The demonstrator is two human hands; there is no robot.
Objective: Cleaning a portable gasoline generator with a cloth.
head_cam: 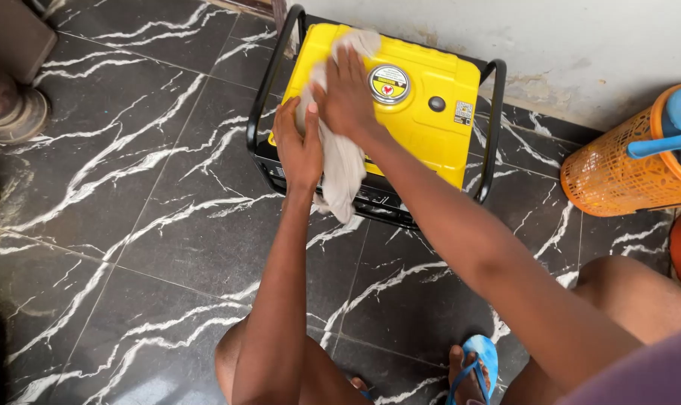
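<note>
A small generator with a yellow tank [423, 120] and a black tube frame [258, 112] stands on the dark marble-patterned floor near a white wall. A pale grey cloth [342, 161] lies over the tank's near left side and hangs down its front. My right hand [346, 94] presses flat on the cloth on top of the tank. My left hand [299, 146] grips the cloth's lower part at the tank's edge. A round cap [388, 83] with a sticker sits on the tank just right of my right hand.
An orange mesh basket [618, 169] with a blue handle lies at the right by the wall. A brown pot-like base [10, 109] stands at the far left. My knees and a blue sandal [479, 360] are at the bottom.
</note>
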